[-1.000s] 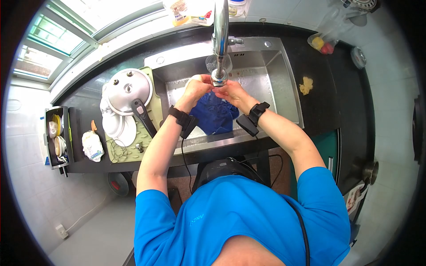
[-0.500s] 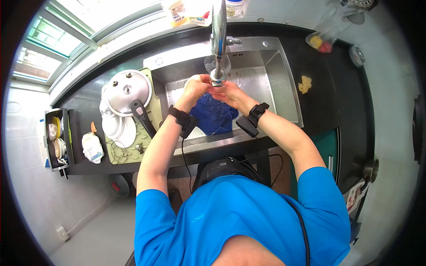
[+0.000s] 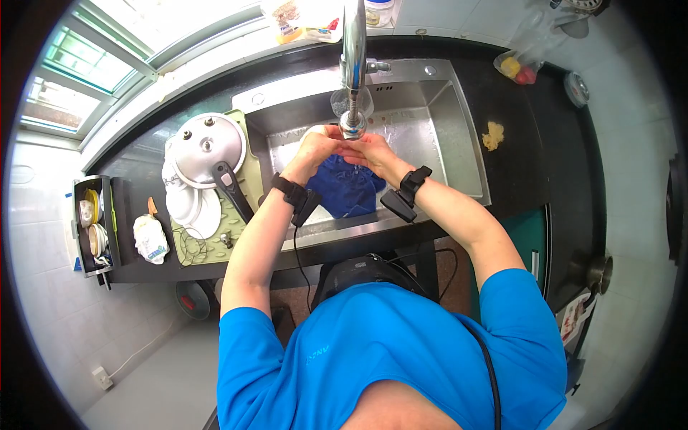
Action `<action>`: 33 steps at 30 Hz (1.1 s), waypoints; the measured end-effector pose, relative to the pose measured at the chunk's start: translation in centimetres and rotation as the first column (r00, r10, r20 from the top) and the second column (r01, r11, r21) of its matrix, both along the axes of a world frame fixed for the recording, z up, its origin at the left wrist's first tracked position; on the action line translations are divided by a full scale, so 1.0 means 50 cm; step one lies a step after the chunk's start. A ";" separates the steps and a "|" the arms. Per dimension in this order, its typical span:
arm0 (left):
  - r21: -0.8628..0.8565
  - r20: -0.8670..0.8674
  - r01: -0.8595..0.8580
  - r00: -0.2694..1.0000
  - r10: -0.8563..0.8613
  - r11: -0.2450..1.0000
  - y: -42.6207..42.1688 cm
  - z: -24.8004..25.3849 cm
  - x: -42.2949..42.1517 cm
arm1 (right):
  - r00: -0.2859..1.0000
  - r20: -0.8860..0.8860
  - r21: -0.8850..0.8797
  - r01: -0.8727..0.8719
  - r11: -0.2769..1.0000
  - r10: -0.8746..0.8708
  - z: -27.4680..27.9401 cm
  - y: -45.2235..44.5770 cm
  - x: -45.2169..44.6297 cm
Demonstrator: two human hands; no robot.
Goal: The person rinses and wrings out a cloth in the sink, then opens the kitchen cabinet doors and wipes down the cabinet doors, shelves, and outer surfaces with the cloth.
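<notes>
Both hands meet over the steel sink (image 3: 455, 140), just under the head of the chrome faucet (image 3: 354, 64). My left hand (image 3: 317, 148) has its fingers bent inward, and its fingertips are partly hidden behind the faucet head. My right hand (image 3: 369, 152) touches it from the right with curled fingers. What lies between the fingertips, if anything, is too small and hidden to make out. Below them a wet dark blue cloth (image 3: 344, 190) lies bunched in the basin. A clear round container (image 3: 342, 102) stands behind the faucet head.
Left of the sink, a green mat (image 3: 251, 172) holds a pressure cooker lid (image 3: 208, 152) and white dishes (image 3: 193, 211). Farther left are a white plastic bag (image 3: 150, 240) and a dish rack (image 3: 93, 226). A yellowish lump (image 3: 493, 136) lies on the right counter.
Both hands have dropped very slightly toward the cloth, and the right wrist is turned a little. The cloth stays in the same place.
</notes>
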State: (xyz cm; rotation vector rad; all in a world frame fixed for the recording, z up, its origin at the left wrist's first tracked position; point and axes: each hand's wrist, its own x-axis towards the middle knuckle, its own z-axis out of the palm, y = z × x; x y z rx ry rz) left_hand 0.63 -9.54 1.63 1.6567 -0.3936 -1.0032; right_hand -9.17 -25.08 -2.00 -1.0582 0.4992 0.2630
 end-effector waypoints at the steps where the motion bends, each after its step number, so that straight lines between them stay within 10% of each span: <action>1: 0.009 0.002 0.011 1.000 -0.011 1.000 0.002 0.003 -0.002 | 1.000 -0.011 0.002 0.002 1.000 -0.002 -0.002 0.001 0.000; 20: 0.062 0.226 -0.121 0.968 0.104 0.991 -0.007 -0.008 0.000 | 0.988 0.073 -0.038 0.140 0.989 -0.137 -0.018 -0.014 -0.004; 24: 0.096 0.188 -0.169 0.971 0.148 0.981 0.016 -0.010 -0.009 | 0.997 -0.064 -0.323 -0.054 0.945 0.035 -0.078 -0.053 -0.009; 27: 0.157 0.184 -0.188 0.970 0.158 0.970 0.046 -0.003 -0.022 | 0.953 -0.241 -0.546 -0.289 0.786 0.183 -0.253 -0.115 -0.019; 29: 0.186 0.183 -0.176 0.973 0.142 0.967 0.074 -0.018 -0.024 | 0.958 -0.115 -0.882 -0.220 0.417 0.262 -0.371 -0.152 -0.022; 33: 0.180 0.211 -0.197 0.965 0.157 0.964 0.134 -0.041 -0.043 | 0.886 -0.364 -0.886 -0.424 0.187 0.285 -0.402 -0.155 -0.010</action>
